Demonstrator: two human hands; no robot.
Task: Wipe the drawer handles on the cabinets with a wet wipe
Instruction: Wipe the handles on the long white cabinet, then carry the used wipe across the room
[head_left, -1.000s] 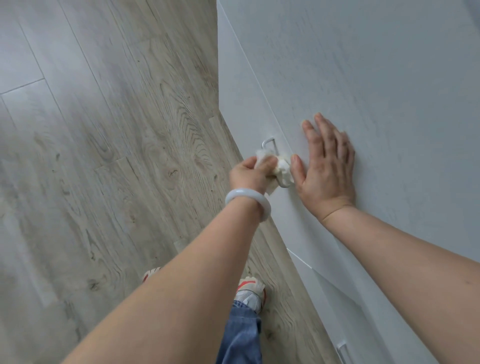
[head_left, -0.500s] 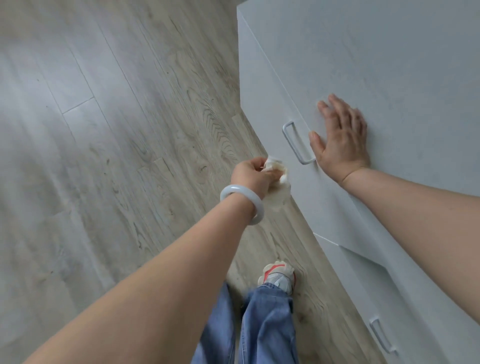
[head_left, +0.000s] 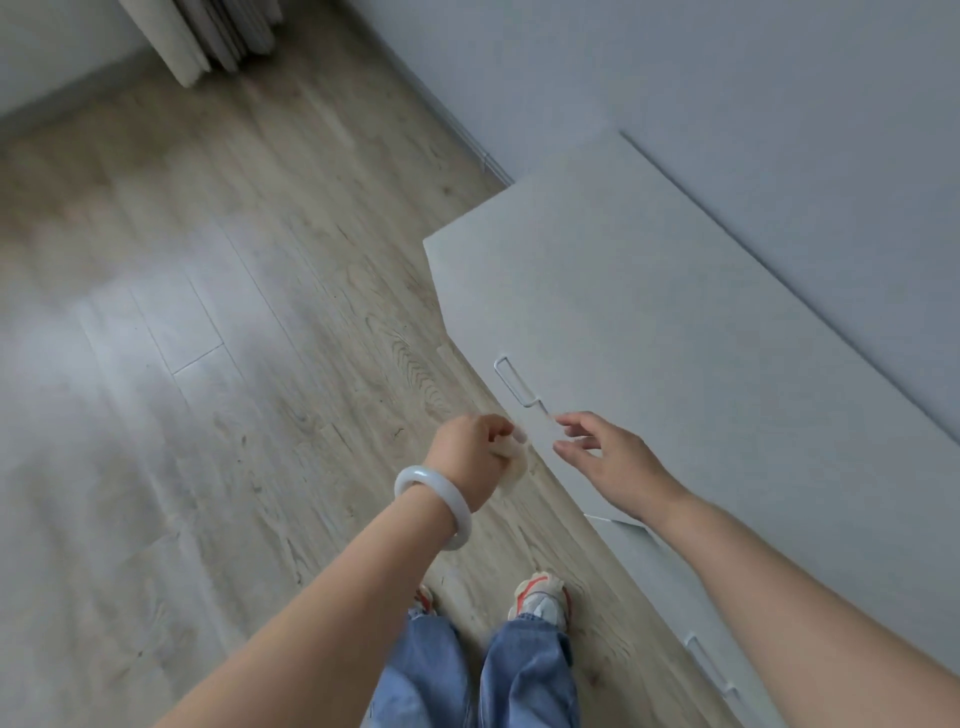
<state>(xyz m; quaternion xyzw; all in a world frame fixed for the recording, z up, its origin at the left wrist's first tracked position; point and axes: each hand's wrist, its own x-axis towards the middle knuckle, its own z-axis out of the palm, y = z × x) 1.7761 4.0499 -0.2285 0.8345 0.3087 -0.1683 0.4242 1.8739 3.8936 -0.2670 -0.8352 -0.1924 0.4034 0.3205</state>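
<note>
So the left hand (head_left: 470, 452) has pulled back off the drawer handle (head_left: 519, 383) since a second ago and now hangs over the floor (head_left: 208, 364) by the cabinet (head_left: 675, 338) front edge, fingers curled around the crumpled wet wipe (head_left: 514, 457) (white bangle (head_left: 434, 506) on that wrist). The right hand (head_left: 608, 460) lifted off the cabinet top where it lay flat; now it's in the air, fingers loosely spread, holding nothing, just below the handle's near end. A lower handle (head_left: 709, 665) shows near the right forearm.
</note>
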